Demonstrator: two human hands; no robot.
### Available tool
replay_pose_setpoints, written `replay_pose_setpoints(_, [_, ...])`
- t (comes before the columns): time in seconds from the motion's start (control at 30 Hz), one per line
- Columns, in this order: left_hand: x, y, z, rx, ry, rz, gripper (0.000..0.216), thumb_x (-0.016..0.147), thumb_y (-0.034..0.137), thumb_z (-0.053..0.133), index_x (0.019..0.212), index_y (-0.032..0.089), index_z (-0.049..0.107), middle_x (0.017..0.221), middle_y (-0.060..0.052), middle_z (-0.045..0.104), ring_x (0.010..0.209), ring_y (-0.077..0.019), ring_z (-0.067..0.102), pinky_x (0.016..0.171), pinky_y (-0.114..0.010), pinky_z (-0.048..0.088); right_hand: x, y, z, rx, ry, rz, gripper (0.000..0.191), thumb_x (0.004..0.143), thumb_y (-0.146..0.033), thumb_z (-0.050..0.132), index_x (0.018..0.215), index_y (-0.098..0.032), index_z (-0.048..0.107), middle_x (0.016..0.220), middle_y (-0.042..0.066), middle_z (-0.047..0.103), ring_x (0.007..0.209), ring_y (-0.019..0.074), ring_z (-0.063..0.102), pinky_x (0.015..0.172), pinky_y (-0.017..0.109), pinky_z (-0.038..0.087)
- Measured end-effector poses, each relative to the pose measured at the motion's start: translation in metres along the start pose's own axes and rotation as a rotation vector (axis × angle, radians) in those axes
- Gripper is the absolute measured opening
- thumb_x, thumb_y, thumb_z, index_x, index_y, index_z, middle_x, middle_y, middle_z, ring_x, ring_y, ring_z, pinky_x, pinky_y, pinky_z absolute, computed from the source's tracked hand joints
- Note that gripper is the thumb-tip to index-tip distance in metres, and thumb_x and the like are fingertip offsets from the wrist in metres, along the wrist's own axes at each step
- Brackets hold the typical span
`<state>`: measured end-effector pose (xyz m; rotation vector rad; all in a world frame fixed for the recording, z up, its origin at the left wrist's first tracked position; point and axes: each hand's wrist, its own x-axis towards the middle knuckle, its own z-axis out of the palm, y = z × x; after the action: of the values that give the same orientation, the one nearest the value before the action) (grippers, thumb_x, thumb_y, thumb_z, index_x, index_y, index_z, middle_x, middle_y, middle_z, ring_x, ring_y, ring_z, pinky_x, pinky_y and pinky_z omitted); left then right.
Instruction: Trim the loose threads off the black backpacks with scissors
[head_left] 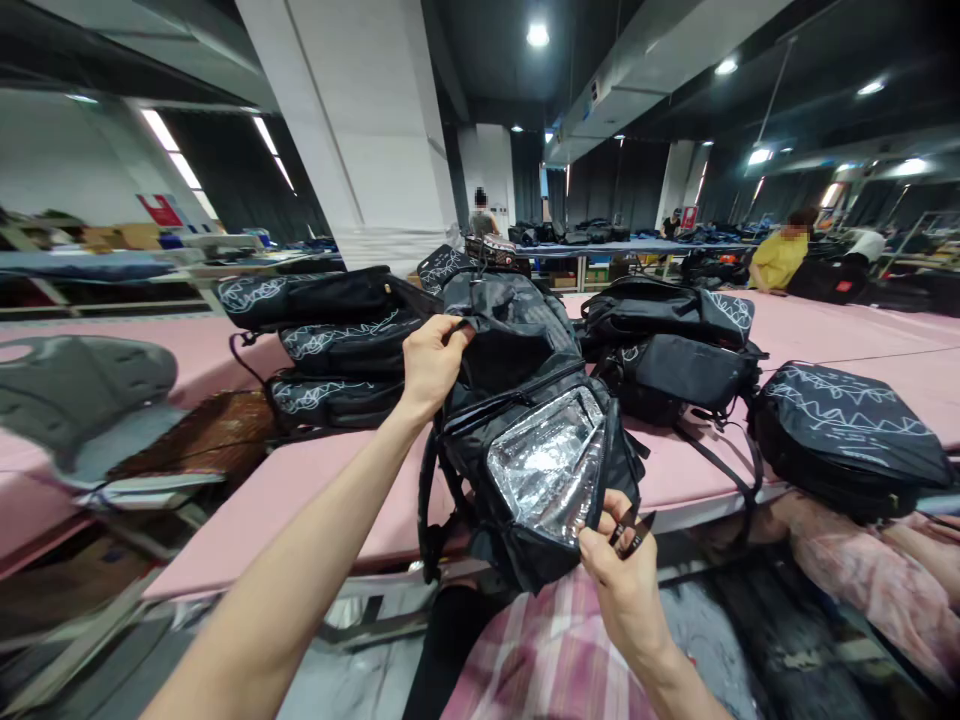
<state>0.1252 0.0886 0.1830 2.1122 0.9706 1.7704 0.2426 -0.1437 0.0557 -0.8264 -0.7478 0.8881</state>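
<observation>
A black backpack (529, 375) lies in front of me at the edge of the pink-covered table, with a silver foil-like panel (544, 465) on its near side. My left hand (435, 365) pinches the dark fabric at its upper left. Down at the panel's lower right corner, the thumb and fingers of my right hand (619, 550) close on the bag's edge. That same hand also holds small dark thread snips (637, 535), their pointed blades sticking out past the fingers.
Stacked black bags with white scribble patterns (337, 340) stand to the left. More black bags (675, 370) lie to the right, and another bag (847, 425) sits near a seated person's patterned clothing (862, 590). A grey chair (90, 400) is at far left.
</observation>
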Motion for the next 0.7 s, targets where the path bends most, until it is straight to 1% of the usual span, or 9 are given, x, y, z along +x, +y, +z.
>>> replay_pose_setpoints(0.1, [-0.015, 0.025, -0.010, 0.156, 0.091, 0.148, 0.026, 0.075, 0.025, 0.058, 0.098, 0.015, 0.062, 0.102, -0.008, 0.060, 0.096, -0.0201, 0.055, 0.084, -0.031, 0.042, 0.002, -0.001, 0.002, -0.021, -0.013, -0.010, 0.032, 0.077, -0.033, 0.066, 0.103, -0.021, 0.051, 0.082, 0.001, 0.064, 0.071, 0.0119, 0.058, 0.065, 0.022, 0.044])
replay_pose_setpoints(0.17, [-0.037, 0.044, -0.017, 0.240, 0.134, 0.272, 0.025, 0.076, 0.024, 0.061, 0.099, 0.015, 0.061, 0.104, -0.009, 0.059, 0.103, -0.0222, 0.052, 0.090, -0.034, 0.040, 0.002, 0.000, 0.002, -0.038, -0.023, -0.018, 0.033, 0.077, -0.033, 0.066, 0.103, -0.021, 0.051, 0.082, 0.002, 0.064, 0.073, 0.0124, 0.058, 0.067, 0.023, 0.044])
replay_pose_setpoints(0.2, [-0.049, 0.051, -0.019, 0.248, 0.074, 0.313, 0.020, 0.077, 0.024, 0.060, 0.095, 0.016, 0.062, 0.099, -0.008, 0.060, 0.099, -0.0211, 0.054, 0.088, -0.033, 0.041, 0.002, 0.001, 0.002, -0.043, -0.027, -0.018, 0.033, 0.077, -0.034, 0.066, 0.103, -0.021, 0.051, 0.082, 0.002, 0.064, 0.073, 0.0126, 0.059, 0.067, 0.024, 0.044])
replay_pose_setpoints(0.23, [-0.061, 0.054, -0.020, 0.231, -0.038, 0.335, 0.016, 0.080, 0.022, 0.057, 0.094, 0.017, 0.063, 0.093, -0.006, 0.062, 0.092, -0.0188, 0.057, 0.084, -0.030, 0.044, 0.002, 0.002, 0.001, -0.048, -0.030, -0.017, 0.033, 0.078, -0.034, 0.066, 0.104, -0.021, 0.050, 0.082, 0.002, 0.064, 0.073, 0.0128, 0.059, 0.067, 0.024, 0.045])
replay_pose_setpoints(0.33, [-0.084, 0.046, -0.015, 0.183, -0.395, 0.325, 0.028, 0.084, 0.014, 0.047, 0.108, 0.021, 0.060, 0.094, -0.003, 0.063, 0.081, -0.0129, 0.060, 0.071, -0.022, 0.047, -0.001, 0.003, -0.002, -0.077, -0.035, -0.010, 0.033, 0.077, -0.035, 0.065, 0.102, -0.020, 0.050, 0.081, 0.002, 0.064, 0.071, 0.0131, 0.059, 0.065, 0.024, 0.045])
replay_pose_setpoints(0.43, [-0.083, 0.031, -0.008, 0.230, -0.534, 0.362, 0.031, 0.083, 0.012, 0.050, 0.107, 0.027, 0.063, 0.105, -0.003, 0.060, 0.080, -0.0112, 0.061, 0.067, -0.020, 0.046, -0.005, 0.001, -0.003, -0.106, -0.033, 0.003, 0.033, 0.076, -0.036, 0.066, 0.099, -0.019, 0.051, 0.078, 0.002, 0.064, 0.067, 0.0127, 0.057, 0.059, 0.022, 0.043])
replay_pose_setpoints(0.53, [-0.076, 0.026, -0.004, 0.302, -0.539, 0.410, 0.018, 0.081, 0.018, 0.055, 0.090, 0.026, 0.069, 0.105, -0.002, 0.061, 0.076, -0.0111, 0.061, 0.063, -0.020, 0.045, -0.008, -0.004, -0.001, -0.076, -0.013, 0.018, 0.034, 0.074, -0.038, 0.067, 0.097, -0.019, 0.051, 0.075, 0.002, 0.063, 0.064, 0.0121, 0.055, 0.056, 0.021, 0.041])
replay_pose_setpoints(0.6, [-0.074, 0.027, -0.002, 0.305, -0.509, 0.417, 0.015, 0.081, 0.017, 0.055, 0.084, 0.022, 0.069, 0.095, -0.002, 0.065, 0.074, -0.0122, 0.062, 0.063, -0.021, 0.044, -0.009, -0.006, 0.000, -0.068, 0.004, 0.024, 0.035, 0.072, -0.039, 0.068, 0.096, -0.019, 0.051, 0.073, 0.002, 0.062, 0.061, 0.0114, 0.053, 0.053, 0.021, 0.040])
replay_pose_setpoints(0.7, [-0.078, 0.026, -0.002, 0.149, -0.442, 0.321, 0.016, 0.082, 0.012, 0.051, 0.081, 0.018, 0.066, 0.077, -0.001, 0.067, 0.068, -0.0114, 0.062, 0.062, -0.020, 0.044, -0.013, -0.006, -0.003, -0.099, 0.010, 0.045, 0.038, 0.071, -0.042, 0.068, 0.096, -0.019, 0.052, 0.068, 0.001, 0.061, 0.053, 0.0103, 0.050, 0.050, 0.021, 0.039])
